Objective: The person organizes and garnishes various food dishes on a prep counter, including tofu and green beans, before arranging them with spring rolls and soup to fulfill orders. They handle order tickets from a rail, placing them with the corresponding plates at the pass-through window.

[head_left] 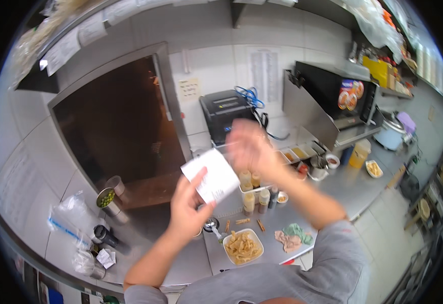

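Note:
My left hand (188, 206) is closed on a white paper slip (212, 177) with faint print, holding it up over the counter, thumb and fingers along its lower edge. To its right, my right hand (249, 147) is raised in front of the black receipt printer (226, 109). Motion smears its fingers, so I cannot make out whether they hold anything. Below the hands, a white square bowl of pale brown strips of food (243, 247) stands on the steel counter. Several wooden clothespins (242, 221) lie just behind the bowl.
Sauce bottles (249, 202) stand in the middle, right of the slip. Crumpled cloths (292, 238) lie near the front edge. At left are a metal cup of green fruit (108, 199) and a black tumbler (107, 235). A dark pass-through window (123, 131) opens behind; a black oven (333, 91) sits back right.

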A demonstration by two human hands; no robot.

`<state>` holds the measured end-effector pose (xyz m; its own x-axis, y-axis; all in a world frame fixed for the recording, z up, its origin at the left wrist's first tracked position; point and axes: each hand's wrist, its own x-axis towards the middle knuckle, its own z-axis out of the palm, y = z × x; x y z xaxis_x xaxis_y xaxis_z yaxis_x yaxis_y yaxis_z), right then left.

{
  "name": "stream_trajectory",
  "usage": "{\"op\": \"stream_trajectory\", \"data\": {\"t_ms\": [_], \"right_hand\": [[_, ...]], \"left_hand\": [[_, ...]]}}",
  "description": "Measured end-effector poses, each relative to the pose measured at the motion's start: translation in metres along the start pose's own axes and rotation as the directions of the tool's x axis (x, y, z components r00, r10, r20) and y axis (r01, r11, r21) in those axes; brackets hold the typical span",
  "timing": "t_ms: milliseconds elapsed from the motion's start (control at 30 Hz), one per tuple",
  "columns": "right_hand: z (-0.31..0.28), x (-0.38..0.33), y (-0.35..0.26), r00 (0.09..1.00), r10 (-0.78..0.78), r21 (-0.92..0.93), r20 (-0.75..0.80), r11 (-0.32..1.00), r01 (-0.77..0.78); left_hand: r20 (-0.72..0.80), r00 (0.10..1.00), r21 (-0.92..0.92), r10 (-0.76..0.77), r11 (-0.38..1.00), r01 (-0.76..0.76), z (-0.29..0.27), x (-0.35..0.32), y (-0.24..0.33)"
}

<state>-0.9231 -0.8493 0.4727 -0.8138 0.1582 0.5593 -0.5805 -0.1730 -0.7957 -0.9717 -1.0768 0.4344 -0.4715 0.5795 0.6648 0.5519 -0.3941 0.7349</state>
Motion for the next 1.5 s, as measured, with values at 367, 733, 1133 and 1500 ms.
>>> {"op": "stream_trajectory", "data": {"t_ms": [367, 733, 1133, 1500], "right_hand": [[0.1, -0.351, 0.031, 0.534, 0.199, -0.184, -0.822, 0.794, -0.579], [0.32, -0.537, -0.079, -0.271, -0.472, -0.219, -0.839, 0.748, -0.627], [0.501, -0.826, -0.457, -0.503, -0.749, -0.667, 0.432, 0.11, -0.737], [0.528, -1.02, -0.691, -0.718, -0.51, -0.836, 0.474, -0.006, -0.548]], "left_hand": [[0.664, 0.625, -0.273, -0.41, 0.645, 0.714, 0.098, -0.146, -0.06], [0.969, 0.237, -0.232, 0.072, 0.601, 0.765, 0.174, -0.277, 0.043], [0.917, 0.352, -0.38, 0.188, 0.682, 0.625, 0.278, -0.349, 0.138], [1.0, -0.005, 0.015, -0.015, 0.761, 0.649, 0.355, -0.484, 0.232]]}}
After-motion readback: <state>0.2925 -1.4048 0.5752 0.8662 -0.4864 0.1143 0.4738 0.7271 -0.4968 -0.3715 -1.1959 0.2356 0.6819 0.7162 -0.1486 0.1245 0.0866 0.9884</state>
